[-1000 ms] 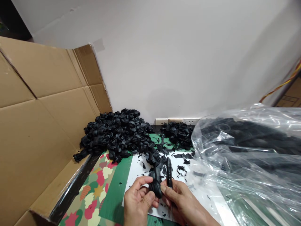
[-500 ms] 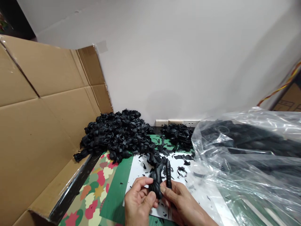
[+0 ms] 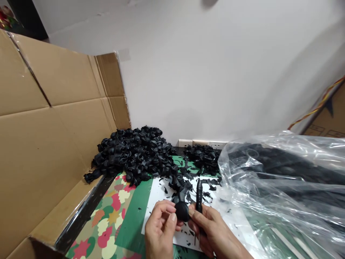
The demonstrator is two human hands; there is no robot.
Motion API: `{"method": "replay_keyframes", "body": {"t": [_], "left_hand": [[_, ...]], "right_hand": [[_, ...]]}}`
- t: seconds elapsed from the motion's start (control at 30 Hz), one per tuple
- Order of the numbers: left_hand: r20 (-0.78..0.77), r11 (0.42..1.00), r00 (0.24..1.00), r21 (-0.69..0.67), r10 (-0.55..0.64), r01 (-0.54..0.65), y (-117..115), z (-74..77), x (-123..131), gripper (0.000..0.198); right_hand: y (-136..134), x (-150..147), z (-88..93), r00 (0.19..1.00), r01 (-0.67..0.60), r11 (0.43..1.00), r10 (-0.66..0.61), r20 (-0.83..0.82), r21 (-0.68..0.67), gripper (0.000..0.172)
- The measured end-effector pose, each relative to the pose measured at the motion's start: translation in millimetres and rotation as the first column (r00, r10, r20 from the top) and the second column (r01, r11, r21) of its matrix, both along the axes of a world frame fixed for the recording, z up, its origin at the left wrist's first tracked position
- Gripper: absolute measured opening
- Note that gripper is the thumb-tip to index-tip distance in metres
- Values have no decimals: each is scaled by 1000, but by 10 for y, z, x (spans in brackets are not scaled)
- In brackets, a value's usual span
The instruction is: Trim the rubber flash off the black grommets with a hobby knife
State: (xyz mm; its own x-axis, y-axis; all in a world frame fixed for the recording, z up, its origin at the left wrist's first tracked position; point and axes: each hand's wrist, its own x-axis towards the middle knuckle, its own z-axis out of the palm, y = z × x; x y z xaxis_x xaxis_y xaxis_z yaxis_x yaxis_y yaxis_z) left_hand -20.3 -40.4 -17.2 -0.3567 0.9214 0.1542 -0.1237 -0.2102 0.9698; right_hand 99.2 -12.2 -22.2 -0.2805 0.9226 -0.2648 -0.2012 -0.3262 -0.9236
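Note:
A black ribbed rubber boot (image 3: 182, 211) is held between both hands, its round ribbed side facing me. My left hand (image 3: 161, 226) grips its left edge with curled fingers and thumb. On the other side, my right hand (image 3: 208, 225) pinches the boot with thumb and finger. The same right hand also grips a slim tool with a black handle (image 3: 199, 196), which sticks up past the fingers; a thin metal shaft shows below. Its working tip cannot be made out. Just behind the boot, more black rubber pieces (image 3: 180, 183) lie on a white sheet (image 3: 156, 196).
A large heap of black rubber parts (image 3: 137, 151) lies against a cardboard panel (image 3: 67, 144) on the left. Black scraps (image 3: 203, 156) are piled by the wall sockets (image 3: 185, 143). On the right spreads a clear plastic bag (image 3: 269, 183) with black parts inside.
The boot has been turned, so its ribbed round side now faces me. Both hands, and the tool with them, have shifted slightly to the right.

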Motion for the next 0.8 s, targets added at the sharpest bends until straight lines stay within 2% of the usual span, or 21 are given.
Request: {"method": "replay_keyframes", "body": {"t": [0.07,0.17,0.33,0.5,0.63,0.8], "left_hand": [[-78,999,997,31,-9,12,-3,-26,1,16],[-169,998,985,45,-40,48,6,-59,-15,11],[-268,992,958,51,-100,117,-29,-21,-36,9],[-266,992,959,39,-103,117,-151,64,-5,6],[-252,986,958,54,-136,155,-233,109,11,10],[-396,990,917,110,-43,94,-303,146,86,19]], "right_hand": [[-60,22,14,1000,16,999,-17,25,29,46],[-139,28,20,991,112,988,-119,63,105,45],[-230,36,-30,976,212,961,-218,15,177,45],[-352,45,-80,971,240,958,-239,-26,155,43],[-446,47,-99,975,209,967,-195,-103,146,42],[-505,77,-137,969,203,970,-179,-173,132,44]]}}
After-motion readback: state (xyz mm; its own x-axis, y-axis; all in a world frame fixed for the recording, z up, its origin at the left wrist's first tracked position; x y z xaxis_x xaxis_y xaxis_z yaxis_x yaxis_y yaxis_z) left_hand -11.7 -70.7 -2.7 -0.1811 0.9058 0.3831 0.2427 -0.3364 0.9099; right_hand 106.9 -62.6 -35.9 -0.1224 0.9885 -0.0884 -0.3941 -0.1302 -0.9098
